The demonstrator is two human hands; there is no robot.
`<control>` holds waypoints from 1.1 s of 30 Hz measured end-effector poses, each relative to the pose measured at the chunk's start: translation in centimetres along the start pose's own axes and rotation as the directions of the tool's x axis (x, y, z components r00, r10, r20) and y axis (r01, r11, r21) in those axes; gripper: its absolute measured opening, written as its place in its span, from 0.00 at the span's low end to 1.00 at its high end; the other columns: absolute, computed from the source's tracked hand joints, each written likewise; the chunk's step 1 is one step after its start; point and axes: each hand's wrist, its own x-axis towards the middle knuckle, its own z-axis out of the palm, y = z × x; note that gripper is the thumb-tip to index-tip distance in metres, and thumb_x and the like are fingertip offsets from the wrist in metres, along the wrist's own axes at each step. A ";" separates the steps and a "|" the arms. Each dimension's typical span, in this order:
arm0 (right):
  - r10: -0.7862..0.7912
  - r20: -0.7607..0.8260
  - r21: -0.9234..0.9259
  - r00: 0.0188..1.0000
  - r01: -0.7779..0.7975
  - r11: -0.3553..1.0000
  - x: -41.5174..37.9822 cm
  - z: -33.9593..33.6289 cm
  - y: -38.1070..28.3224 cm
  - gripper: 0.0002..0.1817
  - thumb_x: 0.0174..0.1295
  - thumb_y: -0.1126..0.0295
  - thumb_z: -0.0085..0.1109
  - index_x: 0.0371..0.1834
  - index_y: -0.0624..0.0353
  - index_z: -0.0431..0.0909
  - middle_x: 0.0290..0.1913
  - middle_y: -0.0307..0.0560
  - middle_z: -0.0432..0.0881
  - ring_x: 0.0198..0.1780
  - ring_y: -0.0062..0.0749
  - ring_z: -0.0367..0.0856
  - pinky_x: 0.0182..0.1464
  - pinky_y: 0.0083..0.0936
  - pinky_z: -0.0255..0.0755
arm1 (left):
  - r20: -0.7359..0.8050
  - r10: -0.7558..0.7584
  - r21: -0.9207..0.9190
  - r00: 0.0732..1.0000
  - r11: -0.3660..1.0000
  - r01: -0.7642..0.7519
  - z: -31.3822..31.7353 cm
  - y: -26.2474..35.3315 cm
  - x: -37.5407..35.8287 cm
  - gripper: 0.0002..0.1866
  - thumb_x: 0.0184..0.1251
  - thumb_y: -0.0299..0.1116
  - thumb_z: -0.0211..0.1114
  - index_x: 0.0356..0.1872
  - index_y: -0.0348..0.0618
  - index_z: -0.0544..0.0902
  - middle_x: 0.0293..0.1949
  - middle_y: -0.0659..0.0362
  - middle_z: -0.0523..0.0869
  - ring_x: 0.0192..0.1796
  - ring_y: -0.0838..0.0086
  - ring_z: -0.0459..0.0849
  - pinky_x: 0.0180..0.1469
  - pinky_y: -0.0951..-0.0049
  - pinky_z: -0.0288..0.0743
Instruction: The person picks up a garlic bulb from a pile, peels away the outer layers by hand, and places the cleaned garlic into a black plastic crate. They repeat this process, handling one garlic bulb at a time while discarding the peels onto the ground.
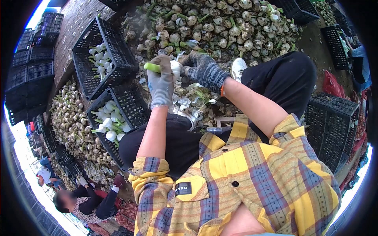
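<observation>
My left hand (161,84), in a light grey work glove, is closed around a garlic bulb (175,68). The bulb's cut green stem pokes out to the left of the fist, and its white, peeled side faces right. Against that white side, the curled fingers of my right hand (206,71) grip the bulb; this glove is darker, mottled grey. Whether the right fingers also pinch loose skin or a small tool is hidden. Below both hands, papery garlic skins (193,98) litter the ground between my legs.
A large heap of unpeeled garlic (220,27) lies ahead. Left of me, an upper black crate (84,74) and a lower black crate (132,104) hold white bulbs. More garlic (71,114) spreads further left. Black crates (328,129) stand right. Another person (94,204) sits at lower left.
</observation>
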 end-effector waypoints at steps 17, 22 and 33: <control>0.198 0.330 0.669 0.923 -0.377 0.641 0.3 -0.6 -0.4 0.17 0.63 0.59 0.53 0.45 0.62 0.73 0.41 0.45 0.77 0.41 0.34 0.79 0.44 0.34 0.79 | 0.059 -0.092 -0.317 0.994 0.942 0.106 -0.8 0.4 0.9 0.15 0.68 0.38 0.51 0.46 0.38 0.74 0.38 0.56 0.80 0.40 0.73 0.80 0.41 0.73 0.77; 0.192 0.122 0.572 0.974 -0.227 0.789 0.0 -0.2 -0.8 0.10 0.54 0.78 0.58 0.39 0.68 0.73 0.32 0.53 0.80 0.30 0.40 0.82 0.35 0.32 0.83 | -0.046 -0.216 -0.149 0.975 0.967 0.207 -0.4 -0.4 0.5 0.14 0.63 0.43 0.57 0.39 0.42 0.78 0.35 0.58 0.80 0.38 0.75 0.79 0.39 0.72 0.76; -0.490 0.066 -0.624 0.869 0.419 0.659 -0.8 -1.1 0.7 0.18 0.51 0.68 0.59 0.46 0.60 0.74 0.46 0.56 0.77 0.47 0.46 0.76 0.53 0.33 0.69 | 0.107 -0.291 -0.287 0.951 0.906 0.310 -2.6 0.2 0.8 0.22 0.51 0.16 0.62 0.50 0.41 0.72 0.45 0.60 0.78 0.46 0.75 0.78 0.47 0.74 0.76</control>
